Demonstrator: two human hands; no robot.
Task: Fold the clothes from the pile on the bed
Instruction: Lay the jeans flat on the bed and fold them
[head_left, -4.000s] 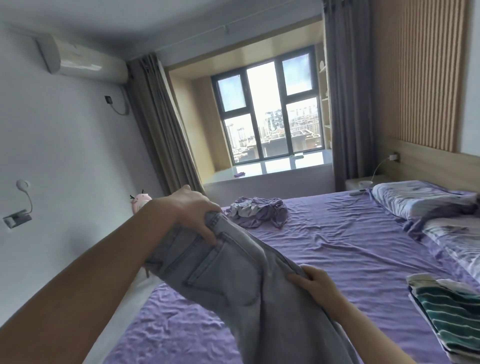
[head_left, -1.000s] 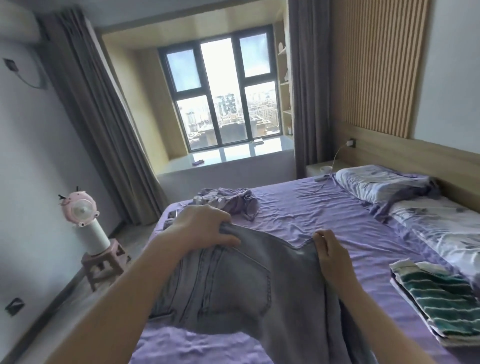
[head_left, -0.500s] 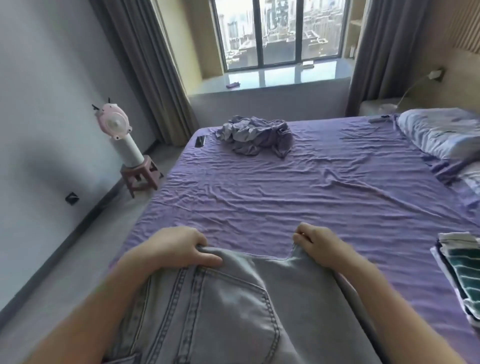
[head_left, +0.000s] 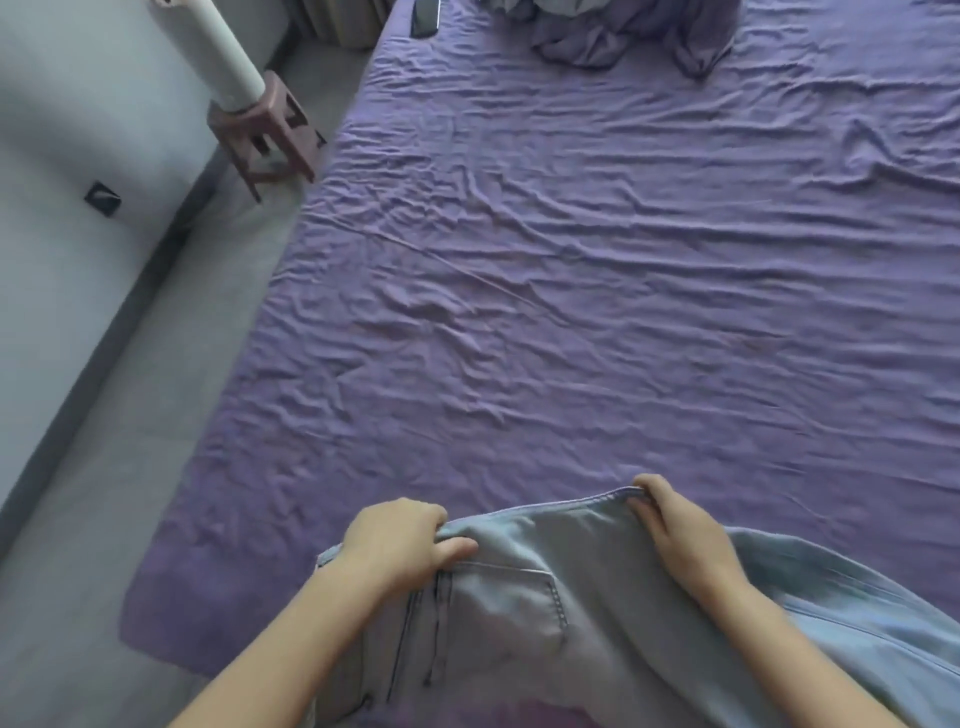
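Gripping the pale jeans (head_left: 519, 623) waistband, left hand (head_left: 400, 545) and right hand (head_left: 685, 540) over purple bed (head_left: 571, 312); no legible writing.

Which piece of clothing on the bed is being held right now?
The light blue jeans at the near edge: the left hand and right hand grip their waistband. The crumpled purple garment lies untouched at the far end.

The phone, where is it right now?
In the head view the phone lies at the far left edge of the purple bed, at the frame's top, just left of the crumpled clothes pile.
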